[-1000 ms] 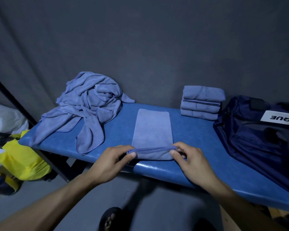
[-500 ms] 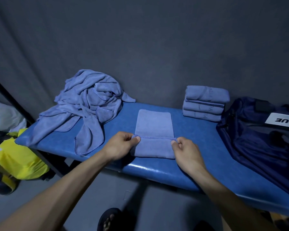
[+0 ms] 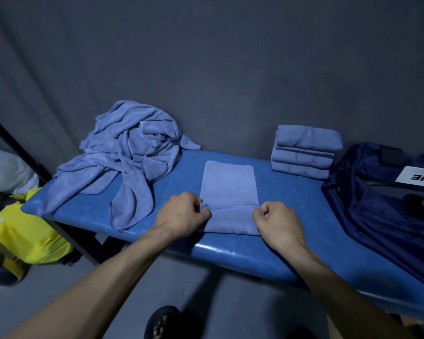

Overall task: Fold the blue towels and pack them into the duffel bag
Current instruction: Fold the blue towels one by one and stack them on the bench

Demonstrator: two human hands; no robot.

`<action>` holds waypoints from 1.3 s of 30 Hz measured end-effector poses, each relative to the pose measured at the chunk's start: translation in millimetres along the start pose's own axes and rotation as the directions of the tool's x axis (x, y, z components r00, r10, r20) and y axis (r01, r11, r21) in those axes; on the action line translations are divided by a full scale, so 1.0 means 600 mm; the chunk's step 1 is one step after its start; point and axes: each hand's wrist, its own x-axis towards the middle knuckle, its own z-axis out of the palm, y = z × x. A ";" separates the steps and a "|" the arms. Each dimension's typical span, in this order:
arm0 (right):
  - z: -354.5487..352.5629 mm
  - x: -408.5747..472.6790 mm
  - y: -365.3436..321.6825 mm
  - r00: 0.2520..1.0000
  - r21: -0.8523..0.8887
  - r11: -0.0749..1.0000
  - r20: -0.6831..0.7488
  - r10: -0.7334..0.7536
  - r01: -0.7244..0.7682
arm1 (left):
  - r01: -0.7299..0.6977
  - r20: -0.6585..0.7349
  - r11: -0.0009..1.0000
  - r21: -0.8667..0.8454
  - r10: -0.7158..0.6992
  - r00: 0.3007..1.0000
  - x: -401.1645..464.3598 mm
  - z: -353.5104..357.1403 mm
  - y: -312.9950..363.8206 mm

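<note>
Blue towel (image 3: 228,184) edge carried farther by both hands (image 3: 230,216).

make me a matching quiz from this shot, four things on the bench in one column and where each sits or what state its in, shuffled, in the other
Things:
1. crumpled towels
2. folded stack
3. duffel bag
4. towel being folded

Places or states:
A. pinched at both near corners by the left hand and right hand
B. right end of the bench
C. loose heap, left end
D. neat pile at the back, beside the bag

Pairs: 1-C, 2-D, 3-B, 4-A
</note>
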 end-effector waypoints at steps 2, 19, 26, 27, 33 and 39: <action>0.000 0.000 0.001 0.999 -0.047 0.998 -0.012 -0.037 0.037 | 0.001 -0.044 0.996 0.089 0.003 0.999 -0.003 0.001 0.001; 0.006 -0.010 0.051 0.624 -0.451 0.569 -0.034 -0.780 0.687 | -0.609 -0.118 0.751 0.254 0.649 0.751 -0.009 0.011 -0.047; -0.011 -0.012 0.081 0.716 -0.244 0.678 0.127 -0.687 0.694 | -0.675 0.051 0.719 0.166 0.677 0.734 -0.011 -0.016 -0.093; -0.010 -0.011 0.080 0.720 -0.235 0.685 0.116 -0.684 0.689 | -0.678 0.047 0.716 0.168 0.681 0.731 -0.011 -0.017 -0.093; 0.001 -0.009 0.076 0.762 -0.132 0.754 0.014 -0.648 0.643 | -0.692 -0.014 0.695 0.194 0.707 0.707 -0.013 -0.004 -0.082; 0.001 -0.008 0.071 0.801 -0.055 0.802 -0.047 -0.597 0.595 | -0.657 -0.033 0.723 0.212 0.677 0.735 -0.026 0.016 -0.070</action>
